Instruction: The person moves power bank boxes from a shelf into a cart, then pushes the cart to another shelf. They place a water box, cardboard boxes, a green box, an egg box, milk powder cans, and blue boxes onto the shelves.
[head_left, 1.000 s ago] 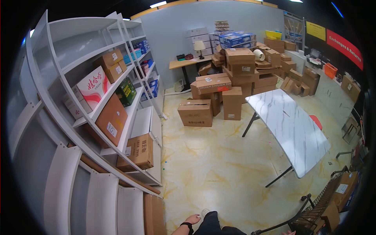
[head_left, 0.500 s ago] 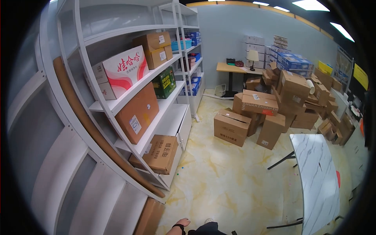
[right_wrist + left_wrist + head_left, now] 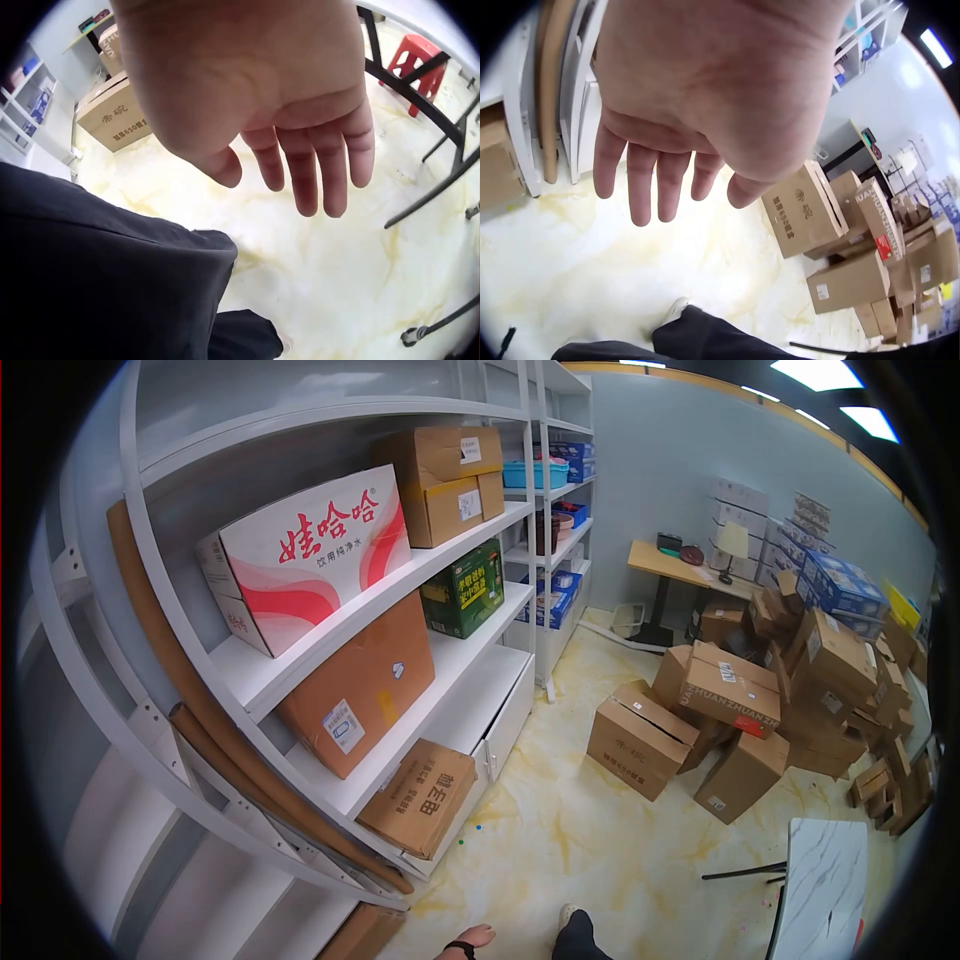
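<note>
My left hand (image 3: pixel 476 936) hangs low at the bottom of the head view, a dark band on its wrist. In the left wrist view the same hand (image 3: pixel 705 97) holds nothing, its fingers loosely extended above the pale floor. My right hand (image 3: pixel 262 90) appears only in the right wrist view, its fingers loose and holding nothing beside my dark trouser leg. To my left, white shelves (image 3: pixel 470 580) bear a white-and-red carton (image 3: pixel 320 550), several brown cardboard boxes (image 3: pixel 372 685) and a green box (image 3: pixel 465 592).
Ahead on the right is a pile of cardboard boxes (image 3: pixel 735 685). A marble-patterned white table (image 3: pixel 825 880) stands at right, with a red stool (image 3: pixel 420 64) near it. Long brown tubes (image 3: pixel 150 595) lean along the shelving. A desk with a lamp (image 3: pixel 732 544) stands at the back.
The head view has turned left and come closer to the shelves; the box pile and table have shifted right. The shopping cart at lower right has left the view. Both hands stay without a hold.
</note>
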Available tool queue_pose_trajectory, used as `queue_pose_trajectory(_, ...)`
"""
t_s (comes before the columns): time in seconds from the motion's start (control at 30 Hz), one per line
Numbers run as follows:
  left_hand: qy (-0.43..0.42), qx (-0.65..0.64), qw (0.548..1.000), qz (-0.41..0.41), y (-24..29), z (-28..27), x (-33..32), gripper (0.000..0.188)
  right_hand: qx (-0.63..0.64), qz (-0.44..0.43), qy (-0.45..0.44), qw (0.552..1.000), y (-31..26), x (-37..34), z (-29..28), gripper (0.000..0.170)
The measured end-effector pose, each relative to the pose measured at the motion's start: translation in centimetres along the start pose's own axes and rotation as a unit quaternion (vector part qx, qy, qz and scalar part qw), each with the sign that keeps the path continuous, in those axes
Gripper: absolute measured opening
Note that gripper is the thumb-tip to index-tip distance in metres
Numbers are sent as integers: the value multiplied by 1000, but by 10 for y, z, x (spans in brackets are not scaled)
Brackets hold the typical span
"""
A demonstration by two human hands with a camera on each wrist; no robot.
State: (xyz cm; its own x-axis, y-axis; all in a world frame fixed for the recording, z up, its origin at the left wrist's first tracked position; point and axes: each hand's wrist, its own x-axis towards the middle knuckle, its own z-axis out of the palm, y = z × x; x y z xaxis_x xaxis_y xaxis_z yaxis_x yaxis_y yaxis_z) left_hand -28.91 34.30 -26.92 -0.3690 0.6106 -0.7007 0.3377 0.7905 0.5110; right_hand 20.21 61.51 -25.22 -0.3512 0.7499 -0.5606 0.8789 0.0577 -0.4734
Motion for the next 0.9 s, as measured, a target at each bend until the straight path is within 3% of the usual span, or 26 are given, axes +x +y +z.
queue_pose_trajectory(0.17,78,-141,986,-40,68,-70,36,56,-160,-208,-21,965,-80,174,-102,51)
queue_pose_trajectory(0.27,211,-257,943,13,114,-131,40,49,-242,-337,-36,909,-130,273,-129,57)
queue_pose_trajectory(0.3,263,-282,922,27,132,-156,31,46,-266,-379,-42,885,-117,326,-119,60)
queue_pose_trajectory(0.33,320,-304,895,57,142,-177,26,42,-155,-26,-24,987,-229,289,-135,47)
queue_pose_trajectory(0.37,376,-323,864,87,149,-196,25,39,-205,-39,-16,978,-299,308,-152,36)
queue_pose_trajectory(0.4,444,-295,841,95,157,-218,17,36,-173,-103,18,979,-350,334,-157,31)
queue_pose_trajectory(0.47,575,-219,784,87,183,-272,-18,32,-119,-212,58,968,-457,369,-159,33)
queue_pose_trajectory(0.5,635,-174,750,69,201,-300,-44,30,-97,-237,59,965,-514,374,-157,32)
queue_pose_trajectory(0.57,767,-81,633,72,208,-349,-71,28,-7,-317,21,948,-612,377,-148,30)
queue_pose_trajectory(0.63,847,-24,529,35,212,-392,-97,28,89,-405,-36,909,-697,377,-129,28)
queue_pose_trajectory(0.7,902,34,430,30,208,-430,-119,31,138,-482,-71,862,-779,331,-133,24)
queue_pose_trajectory(0.77,924,93,371,18,214,-470,-143,36,150,-510,-87,842,-847,294,-136,22)
queue_pose_trajectory(0.83,928,112,356,3,222,-501,-165,38,146,-626,-72,762,-902,260,-144,21)
queue_pose_trajectory(0.87,930,138,342,-2,224,-514,-172,41,140,-632,-79,758,-927,244,-151,21)
queue_pose_trajectory(0.9,932,137,336,-11,225,-523,-177,41,137,-700,-40,700,-949,227,-158,22)
